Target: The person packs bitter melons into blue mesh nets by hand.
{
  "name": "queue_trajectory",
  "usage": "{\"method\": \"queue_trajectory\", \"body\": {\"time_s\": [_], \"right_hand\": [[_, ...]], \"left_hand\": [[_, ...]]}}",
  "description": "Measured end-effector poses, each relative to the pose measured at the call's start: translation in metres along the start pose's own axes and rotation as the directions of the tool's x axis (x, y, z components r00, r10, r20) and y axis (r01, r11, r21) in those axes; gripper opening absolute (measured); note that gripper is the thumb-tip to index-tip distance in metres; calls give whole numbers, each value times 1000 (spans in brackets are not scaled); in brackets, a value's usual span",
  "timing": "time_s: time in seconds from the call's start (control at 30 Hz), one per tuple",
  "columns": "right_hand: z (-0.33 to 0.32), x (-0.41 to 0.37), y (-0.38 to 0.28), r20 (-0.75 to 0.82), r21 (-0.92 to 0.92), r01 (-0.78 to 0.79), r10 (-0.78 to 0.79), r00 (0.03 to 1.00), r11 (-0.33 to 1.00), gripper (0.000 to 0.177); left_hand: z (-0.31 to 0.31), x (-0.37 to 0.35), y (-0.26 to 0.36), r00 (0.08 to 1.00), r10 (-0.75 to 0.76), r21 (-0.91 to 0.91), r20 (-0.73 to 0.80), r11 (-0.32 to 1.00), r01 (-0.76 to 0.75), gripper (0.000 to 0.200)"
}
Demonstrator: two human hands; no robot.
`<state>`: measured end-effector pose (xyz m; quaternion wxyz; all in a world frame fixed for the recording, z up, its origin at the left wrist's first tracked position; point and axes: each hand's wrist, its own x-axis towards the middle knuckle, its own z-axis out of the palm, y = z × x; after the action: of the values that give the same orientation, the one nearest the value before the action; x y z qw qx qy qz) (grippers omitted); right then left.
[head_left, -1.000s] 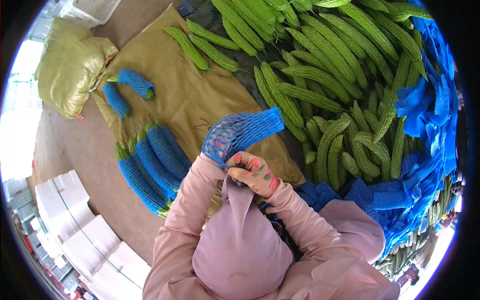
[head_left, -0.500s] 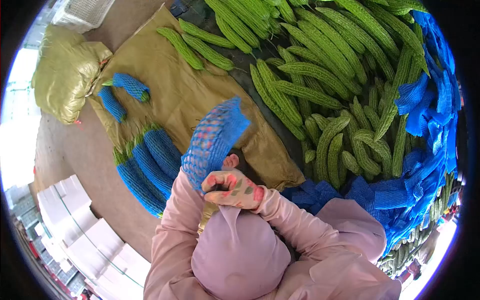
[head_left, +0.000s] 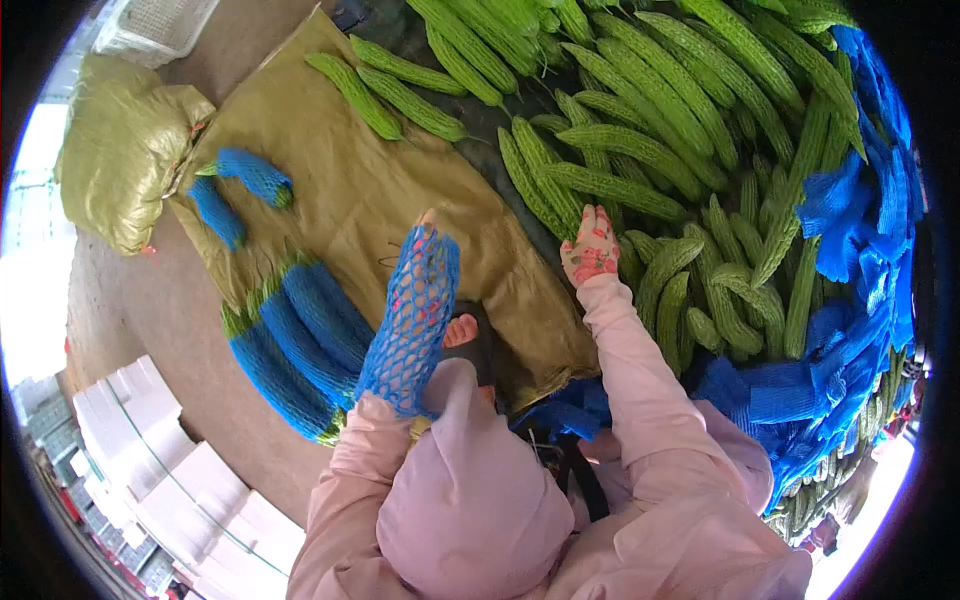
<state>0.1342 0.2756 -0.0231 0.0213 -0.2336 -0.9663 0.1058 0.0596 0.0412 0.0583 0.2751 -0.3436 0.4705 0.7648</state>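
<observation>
A blue mesh sleeve [head_left: 405, 310] is pulled over my left hand [head_left: 412, 290], which wears a floral glove. The fingers stretch upward inside it, and fingertips poke out at the top. To the right, my right hand [head_left: 590, 247], in a matching floral glove, reaches to the edge of the green bitter melon pile. Its fingers are extended over the lower end of a bitter melon [head_left: 548, 180], apparently touching it. Several bitter melons in blue sleeves [head_left: 300, 345] lie side by side left of my left hand. Two short sleeved pieces [head_left: 255, 177] lie farther up.
A tan woven sheet [head_left: 330, 190] covers the floor ahead, with a few bare bitter melons on it. Loose blue sleeves [head_left: 780, 390] are heaped at the right. A stuffed sack [head_left: 125, 150], white boxes [head_left: 190, 490] and a white crate [head_left: 160, 28] stand at the left.
My right hand has left my left hand and moved right and up to the bitter melons. The sleeve now sits further down my left hand, with fingertips showing.
</observation>
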Motion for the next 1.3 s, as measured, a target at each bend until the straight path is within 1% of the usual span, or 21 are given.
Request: {"method": "queue_trajectory", "body": {"time_s": [0.07, 0.2, 0.27, 0.37, 0.4, 0.47, 0.53, 0.57, 0.63, 0.67, 0.73, 0.8, 0.87, 0.93, 1.0, 1.07, 1.1, 1.17, 1.2, 1.27, 1.3], "right_hand": [[0, 14, -4, 186, -48, -79, 87, 979, 996, 70], [-9, 31, -15, 231, -214, -149, 198, 953, 965, 69], [0, 36, -3, 177, -217, -95, 134, 975, 972, 64], [-13, 41, -1, 301, -255, -28, 107, 948, 966, 56], [-11, 39, 2, 296, -252, -27, 104, 950, 967, 56], [-11, 36, 5, 149, -38, -51, 56, 987, 998, 52], [-22, 35, 9, 201, 51, -117, 105, 974, 992, 61], [-30, 28, 13, 224, 308, -160, 92, 970, 938, 64], [-35, 7, 29, 295, 713, -244, 35, 955, 657, 67], [-49, -2, 30, 294, 716, -239, 27, 955, 656, 67], [-86, -17, 32, 546, 808, -482, -123, 829, 338, 67], [-68, -24, 73, 612, 777, -529, -212, 762, 341, 65], [-68, -22, 80, 657, 750, -565, -293, 694, 344, 64], [-95, -3, 66, 751, 659, -497, -534, 389, 564, 69], [-142, 13, 7, 755, 655, -456, -515, 405, 602, 57], [-139, 27, -7, 771, 581, -67, -522, 365, 811, 57], [-133, 39, -19, 770, 584, -70, -524, 363, 809, 57], [-120, 56, -46, 737, 675, -84, -673, 54, 733, 60], [-108, 51, -52, 734, 679, -83, -677, 56, 729, 60], [-74, 35, -61, 409, 551, 464, -709, 575, 694, 64], [-71, 22, -76, 327, 632, 416, -712, 621, 654, 64]], "left_hand": [[3, -2, 3, 1000, -7, 8, -9, 1000, 7, 51], [-13, 3, -12, 1000, 27, -1, 14, 1000, -27, 53], [-26, 13, -23, 996, 66, -20, 56, 998, -65, 54], [-34, 17, -28, 991, -5, -25, 132, 1000, 8, 59], [-31, 19, -28, 998, -2, -43, 68, 999, 5, 58], [-27, 17, -23, 1000, 5, -60, 8, 998, -4, 58], [-32, 10, -20, 992, -4, 79, 127, 997, -6, 62], [-34, 7, -21, 993, -4, 75, 121, 997, -5, 62], [-39, 1, -17, 989, 10, 92, 146, 995, -23, 57], [-40, -2, -12, 983, 28, 126, 180, 991, -51, 55], [-42, -12, 4, 957, 73, 265, 282, 952, -151, 51], [-42, -27, 25, 883, 110, 537, 457, 757, -372, 47], [-42, -44, 52, 731, 43, 724, 681, 112, -681, 44], [-44, -54, 67, 608, -132, 559, 783, -279, -781, 41], [-65, -63, 59, 657, -117, 664, 745, 222, -714, 40], [-90, -64, 43, 701, -133, 588, 701, 664, -461, 39], [-105, -60, 30, 698, -110, 628, 708, 551, -550, 39], [-136, -48, 3, 684, -72, 671, 726, 289, -683, 39], [-146, -42, -4, 670, -53, 670, 741, 143, -729, 39], [-133, -38, -2, 645, -39, 645, 763, -6, -764, 39], [-110, -44, 3, 683, -54, 665, 728, -187, -723, 42]]}}
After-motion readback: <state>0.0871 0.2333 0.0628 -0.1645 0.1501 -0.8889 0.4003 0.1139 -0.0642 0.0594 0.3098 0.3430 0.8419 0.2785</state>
